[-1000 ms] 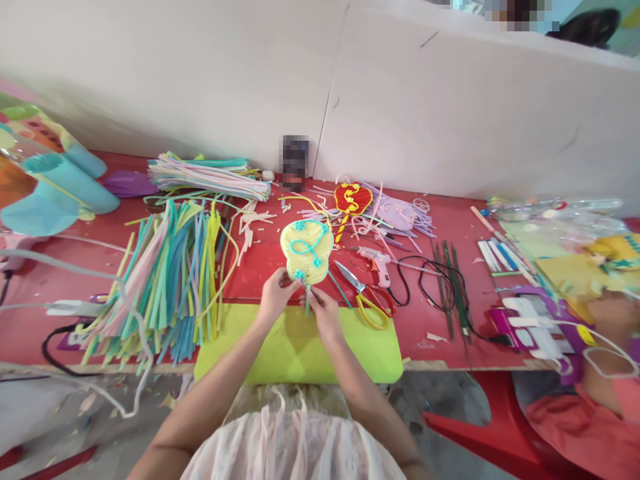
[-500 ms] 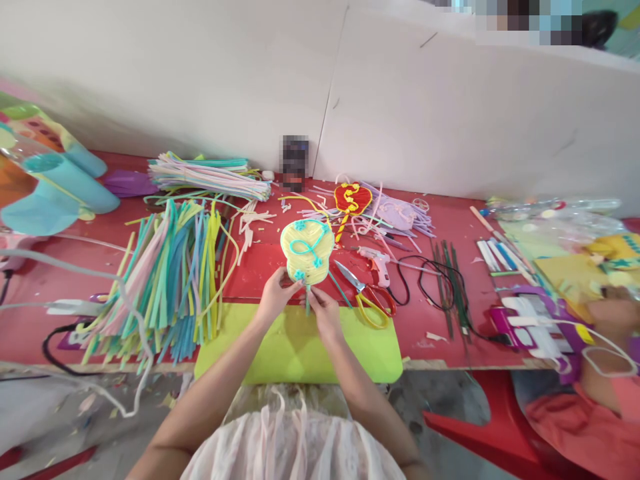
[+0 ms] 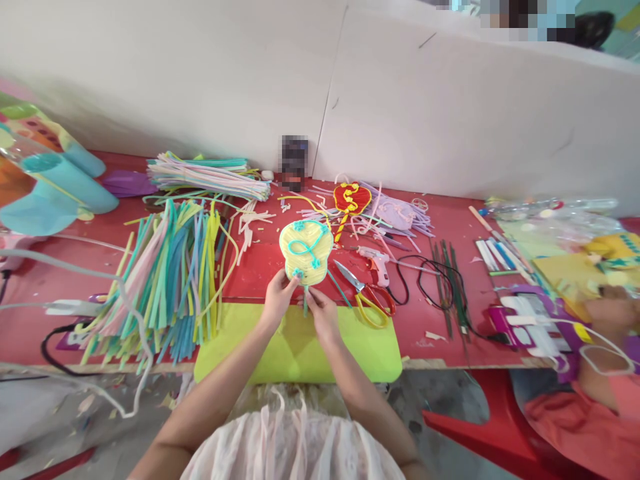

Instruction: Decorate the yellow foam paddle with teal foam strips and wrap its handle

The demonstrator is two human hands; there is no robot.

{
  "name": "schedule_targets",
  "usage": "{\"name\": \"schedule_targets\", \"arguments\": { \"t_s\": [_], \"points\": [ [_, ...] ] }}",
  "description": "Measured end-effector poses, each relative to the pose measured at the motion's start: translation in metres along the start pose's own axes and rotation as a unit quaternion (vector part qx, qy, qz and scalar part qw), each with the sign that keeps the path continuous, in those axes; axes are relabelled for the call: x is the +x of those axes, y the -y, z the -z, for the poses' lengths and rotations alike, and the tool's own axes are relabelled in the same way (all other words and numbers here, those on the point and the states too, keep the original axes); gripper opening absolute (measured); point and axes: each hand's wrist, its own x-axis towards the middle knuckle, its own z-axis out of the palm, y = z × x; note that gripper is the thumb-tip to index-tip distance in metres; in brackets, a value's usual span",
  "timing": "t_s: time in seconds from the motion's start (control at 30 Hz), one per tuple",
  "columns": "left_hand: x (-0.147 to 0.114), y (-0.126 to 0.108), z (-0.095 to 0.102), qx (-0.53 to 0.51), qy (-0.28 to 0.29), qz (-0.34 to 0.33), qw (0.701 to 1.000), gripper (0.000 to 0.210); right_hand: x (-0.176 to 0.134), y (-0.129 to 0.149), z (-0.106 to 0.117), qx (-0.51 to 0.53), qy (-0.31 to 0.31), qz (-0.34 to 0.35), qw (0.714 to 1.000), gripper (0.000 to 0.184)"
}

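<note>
Above a lime-green board (image 3: 250, 357) I hold a pale yellow pipe-cleaner fan (image 3: 320, 248), edged in turquoise, with a turquoise loop and small turquoise flowers on its face. My left hand (image 3: 277, 297) pinches its lower left edge, thumb in front. My right hand (image 3: 323, 310) grips near the top of its short greenish handle (image 3: 305, 308). Just right of the fan lie scissors (image 3: 369, 300) with yellow and red handles and a pink-and-white glue gun (image 3: 376, 264). Behind it rests a red fan (image 3: 351, 199) with yellow trim and a twisted yellow handle.
Bundles of pastel pipe cleaners (image 3: 170, 280) lie at left, with another stack (image 3: 210, 179) behind. A white cable (image 3: 135, 327) loops over the left side. Dark green stems (image 3: 450, 287), a black cord and a purple power strip (image 3: 525, 327) lie right, near another person's arm (image 3: 607, 327).
The fan and both hands have shifted very slightly left; the grip looks the same.
</note>
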Motion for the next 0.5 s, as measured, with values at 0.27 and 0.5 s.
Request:
{"name": "schedule_targets", "arguments": {
  "t_s": [0.27,0.5],
  "points": [
    [-0.009,-0.0001,-0.0063,0.02,-0.069,0.002,0.997,0.023,-0.0028,0.0019,-0.0017,-0.053,-0.019,0.021,0.998,0.035],
    [-0.0104,-0.0017,-0.0064,0.028,-0.083,-0.007,0.996,0.025,-0.0061,0.0031,-0.005,-0.117,-0.044,0.056,0.991,0.031]
  ]
}}
